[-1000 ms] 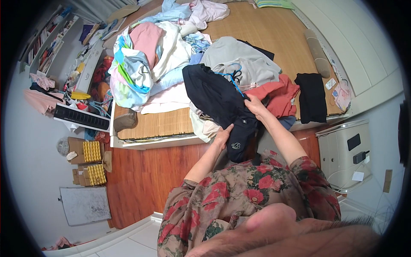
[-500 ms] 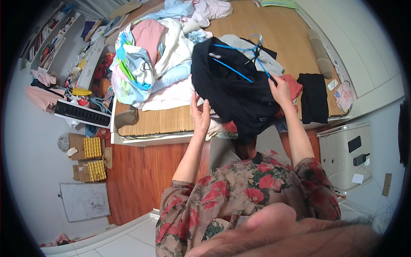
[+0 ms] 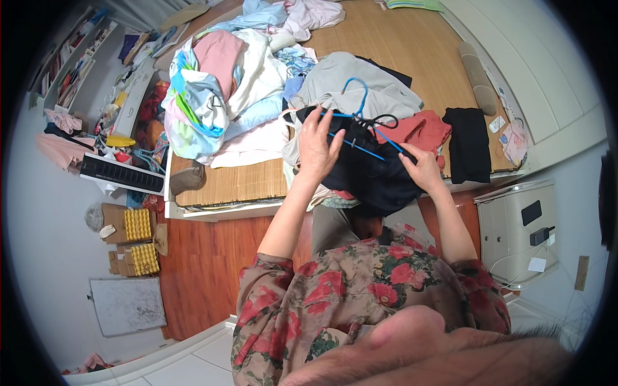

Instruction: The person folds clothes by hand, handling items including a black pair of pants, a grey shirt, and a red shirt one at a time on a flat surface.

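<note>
Right grip point(image 3: 425, 171) is pinching the black garment point(image 3: 386, 186) near the blue clothes hanger point(image 3: 366, 92); left grip point(image 3: 316, 152) (closure unclear) should be steadying.

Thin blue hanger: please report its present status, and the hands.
Left hand, right hand at opposite ends of thin blue hanger. Black fabric garment bunched below. Grey fabric garment and red garment beyond, not blocking hands.

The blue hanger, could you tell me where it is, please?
In the head view, the blue hanger is right of centre, between the left hand and right hand, with the grey garment just beyond it.
</note>
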The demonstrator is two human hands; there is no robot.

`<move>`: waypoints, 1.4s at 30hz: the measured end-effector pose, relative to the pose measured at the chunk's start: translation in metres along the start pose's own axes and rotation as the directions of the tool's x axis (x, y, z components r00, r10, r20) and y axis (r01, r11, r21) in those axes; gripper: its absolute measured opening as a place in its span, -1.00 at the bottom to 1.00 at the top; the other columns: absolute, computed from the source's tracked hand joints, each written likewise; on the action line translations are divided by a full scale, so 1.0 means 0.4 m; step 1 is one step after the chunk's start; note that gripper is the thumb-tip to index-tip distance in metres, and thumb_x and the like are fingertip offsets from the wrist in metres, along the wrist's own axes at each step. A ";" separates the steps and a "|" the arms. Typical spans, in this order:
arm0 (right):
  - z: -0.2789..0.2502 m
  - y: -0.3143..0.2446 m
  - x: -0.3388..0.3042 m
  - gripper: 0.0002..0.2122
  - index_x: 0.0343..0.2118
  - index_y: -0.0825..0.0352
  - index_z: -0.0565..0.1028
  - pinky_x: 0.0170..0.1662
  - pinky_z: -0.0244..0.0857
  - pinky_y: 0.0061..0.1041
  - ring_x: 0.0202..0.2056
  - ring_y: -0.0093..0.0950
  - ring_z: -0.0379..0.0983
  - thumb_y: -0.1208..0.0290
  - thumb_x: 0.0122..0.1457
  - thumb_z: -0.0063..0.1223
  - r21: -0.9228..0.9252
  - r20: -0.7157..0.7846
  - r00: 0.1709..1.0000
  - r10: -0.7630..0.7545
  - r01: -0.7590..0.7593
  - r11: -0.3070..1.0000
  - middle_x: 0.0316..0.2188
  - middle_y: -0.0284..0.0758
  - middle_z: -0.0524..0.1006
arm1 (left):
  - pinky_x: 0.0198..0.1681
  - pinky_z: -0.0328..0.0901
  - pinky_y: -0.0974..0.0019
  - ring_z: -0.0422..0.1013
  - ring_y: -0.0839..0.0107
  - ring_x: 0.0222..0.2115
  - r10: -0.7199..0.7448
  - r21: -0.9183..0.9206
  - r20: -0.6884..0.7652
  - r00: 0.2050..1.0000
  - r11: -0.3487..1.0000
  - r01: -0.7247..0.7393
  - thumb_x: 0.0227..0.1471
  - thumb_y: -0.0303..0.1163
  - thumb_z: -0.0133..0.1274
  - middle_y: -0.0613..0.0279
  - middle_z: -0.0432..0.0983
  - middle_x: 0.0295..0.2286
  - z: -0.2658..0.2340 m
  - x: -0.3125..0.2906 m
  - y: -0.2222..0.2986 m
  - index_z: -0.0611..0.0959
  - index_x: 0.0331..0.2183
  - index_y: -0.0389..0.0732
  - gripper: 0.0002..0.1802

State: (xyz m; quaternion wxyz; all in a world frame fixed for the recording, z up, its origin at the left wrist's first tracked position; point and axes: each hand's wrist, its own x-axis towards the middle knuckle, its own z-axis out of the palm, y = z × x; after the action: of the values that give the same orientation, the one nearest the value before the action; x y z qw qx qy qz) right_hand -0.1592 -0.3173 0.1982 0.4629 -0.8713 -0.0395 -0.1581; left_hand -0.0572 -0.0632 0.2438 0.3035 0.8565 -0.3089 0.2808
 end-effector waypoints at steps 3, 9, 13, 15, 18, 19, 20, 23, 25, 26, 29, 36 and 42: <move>0.007 -0.018 -0.026 -0.74 -0.18 0.39 0.51 -0.19 0.37 -0.42 -0.24 -0.19 0.52 0.43 0.05 0.11 -0.004 0.019 0.997 -0.073 0.074 0.997 -0.29 -0.09 0.55 | 0.06 0.13 0.01 0.22 0.00 0.04 0.026 0.115 0.166 0.986 0.992 -0.045 -0.11 -0.33 0.18 0.05 0.33 -0.03 0.030 0.001 0.003 0.51 -0.09 -0.22 -0.52; -0.029 -0.027 -0.029 -0.71 -0.20 0.40 0.51 -0.22 0.38 -0.43 -0.27 -0.21 0.53 0.39 0.02 0.16 -0.060 0.044 0.995 -0.094 0.097 0.994 -0.31 -0.11 0.56 | -0.17 0.27 0.03 0.46 0.09 -0.41 -0.026 -0.009 0.337 0.941 0.999 0.030 -0.05 -0.33 0.10 0.06 0.51 -0.53 0.017 -0.028 0.006 0.59 -0.39 -0.20 -0.84; -0.045 -0.032 -0.016 -0.68 -0.20 0.42 0.51 -0.18 0.36 -0.40 -0.23 -0.19 0.51 0.33 0.01 0.18 -0.106 0.040 0.996 -0.074 0.078 0.991 -0.27 -0.09 0.55 | -0.51 0.29 0.13 0.44 0.02 -0.54 -0.143 0.013 0.255 0.956 0.989 0.145 -0.05 -0.32 0.09 -0.01 0.47 -0.60 -0.005 -0.034 0.043 0.61 -0.46 -0.20 -0.85; -0.052 -0.041 -0.010 -0.67 -0.20 0.41 0.50 -0.14 0.35 -0.39 -0.20 -0.19 0.49 0.31 0.01 0.18 -0.094 0.044 0.997 -0.061 0.065 0.993 -0.25 -0.09 0.54 | -0.49 0.29 0.12 0.44 0.02 -0.53 -0.195 -0.008 0.148 0.969 0.980 0.199 -0.05 -0.32 0.08 -0.01 0.47 -0.60 -0.023 -0.032 0.062 0.61 -0.45 -0.19 -0.85; -0.060 -0.063 -0.009 -0.65 -0.19 0.41 0.50 -0.17 0.36 -0.41 -0.25 -0.22 0.52 0.31 -0.02 0.21 -0.099 -0.011 0.992 -0.122 0.120 0.988 -0.29 -0.11 0.56 | -0.45 0.28 0.17 0.45 0.09 -0.51 -0.105 0.007 0.057 0.993 0.994 0.105 -0.12 -0.38 0.13 0.06 0.49 -0.58 -0.057 -0.025 0.075 0.62 -0.43 -0.18 -0.87; -0.064 -0.073 -0.012 -0.64 -0.17 0.40 0.49 -0.15 0.35 -0.41 -0.23 -0.22 0.51 0.33 -0.03 0.21 -0.103 0.006 0.992 -0.128 0.128 0.986 -0.27 -0.11 0.55 | -0.42 0.29 0.19 0.45 0.12 -0.49 -0.052 0.020 0.020 0.998 0.998 0.051 -0.14 -0.41 0.15 0.10 0.50 -0.57 -0.068 -0.027 0.073 0.62 -0.41 -0.18 -0.86; -0.068 -0.084 -0.017 -0.63 -0.15 0.40 0.49 -0.12 0.34 -0.41 -0.20 -0.23 0.50 0.35 -0.03 0.21 -0.106 0.023 0.991 -0.134 0.135 0.985 -0.24 -0.11 0.54 | -0.34 0.28 0.22 0.45 0.19 -0.44 -0.039 0.045 0.004 0.999 0.998 0.038 -0.18 -0.45 0.17 0.18 0.52 -0.52 -0.076 -0.035 0.071 0.61 -0.40 -0.17 -0.83; -0.078 -0.112 -0.039 -0.61 -0.11 0.39 0.46 -0.08 0.32 -0.39 -0.16 -0.22 0.48 0.39 -0.03 0.21 -0.042 0.091 0.989 -0.114 0.118 0.992 -0.21 -0.11 0.53 | -0.29 0.27 0.23 0.45 0.22 -0.43 0.046 0.007 -0.074 0.996 0.999 -0.046 -0.18 -0.48 0.15 0.20 0.51 -0.49 -0.114 -0.042 0.094 0.60 -0.41 -0.17 -0.84; -0.086 -0.123 -0.056 -0.59 -0.07 0.39 0.43 -0.06 0.30 -0.40 -0.13 -0.21 0.46 0.43 -0.03 0.19 -0.041 0.143 0.982 -0.123 0.130 0.991 -0.17 -0.12 0.50 | -0.32 0.29 0.23 0.44 0.22 -0.43 0.071 -0.001 -0.071 0.995 0.997 -0.071 -0.20 -0.52 0.15 0.20 0.51 -0.48 -0.137 -0.072 0.107 0.60 -0.41 -0.19 -0.84; -0.090 -0.134 -0.064 -0.57 -0.04 0.38 0.41 -0.05 0.30 -0.40 -0.12 -0.21 0.44 0.44 -0.02 0.18 -0.060 0.198 0.976 -0.093 0.106 0.992 -0.15 -0.13 0.49 | -0.34 0.30 0.23 0.45 0.22 -0.44 0.073 -0.034 -0.018 0.997 0.997 -0.073 -0.21 -0.54 0.15 0.20 0.51 -0.48 -0.148 -0.092 0.118 0.60 -0.41 -0.19 -0.82; -0.098 -0.142 -0.088 -0.51 0.02 0.35 0.35 -0.07 0.29 -0.38 -0.12 -0.20 0.41 0.49 -0.04 0.15 -0.095 0.286 0.957 -0.048 0.078 0.992 -0.16 -0.14 0.46 | -0.45 0.35 0.27 0.45 0.25 -0.49 0.101 -0.089 0.082 0.991 0.992 -0.094 -0.29 -0.59 0.16 0.21 0.52 -0.50 -0.171 -0.163 0.164 0.59 -0.34 -0.18 -0.69; -0.115 -0.143 -0.122 -0.47 0.00 0.33 0.36 0.01 0.14 -0.30 -0.08 -0.20 0.28 0.58 -0.16 0.13 -0.161 0.258 0.958 -0.127 0.172 0.972 -0.16 -0.18 0.38 | -0.55 0.36 0.36 0.45 0.35 -0.55 0.188 -0.225 0.205 0.961 0.964 -0.141 -0.33 -0.58 0.19 0.27 0.49 -0.58 -0.219 -0.215 0.262 0.61 -0.37 -0.19 -0.69; -0.079 -0.182 -0.163 -0.65 -0.19 0.42 0.45 0.01 0.15 -0.30 -0.19 -0.21 0.37 0.61 -0.16 0.04 -0.015 0.394 0.873 -0.287 0.319 0.948 -0.31 -0.18 0.46 | -0.57 0.31 0.36 0.40 0.37 -0.60 0.176 -0.213 0.260 0.949 0.969 -0.122 -0.31 -0.52 0.22 0.30 0.39 -0.63 -0.208 -0.228 0.286 0.61 -0.38 -0.17 -0.71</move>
State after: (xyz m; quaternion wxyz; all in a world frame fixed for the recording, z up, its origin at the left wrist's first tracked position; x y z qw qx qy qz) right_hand -0.2440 -0.2968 0.2520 0.3803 -0.8859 -0.2597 -0.0549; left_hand -0.2211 -0.0445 0.2772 0.3174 0.8276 -0.4383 0.1491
